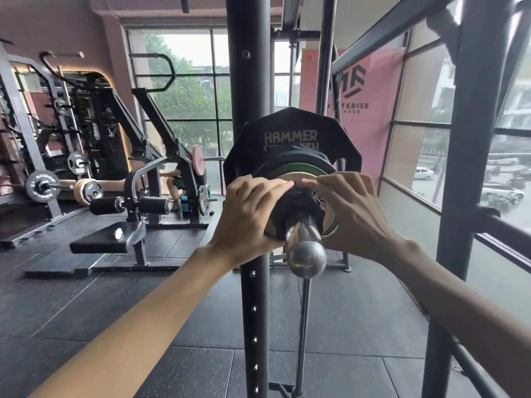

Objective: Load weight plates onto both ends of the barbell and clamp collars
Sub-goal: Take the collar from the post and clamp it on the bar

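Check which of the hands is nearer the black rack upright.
Left. The left hand grips the collar, overlapping the upright; the right hand holds the collar's far side, across the barbell sleeve from it.

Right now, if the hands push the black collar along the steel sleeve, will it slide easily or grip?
Probably it slides easily while unclamped: the sleeve looks smooth and polished. The black collar seems light, being small beside the green-rimmed plate. That plate sits close behind, so it should stop there.
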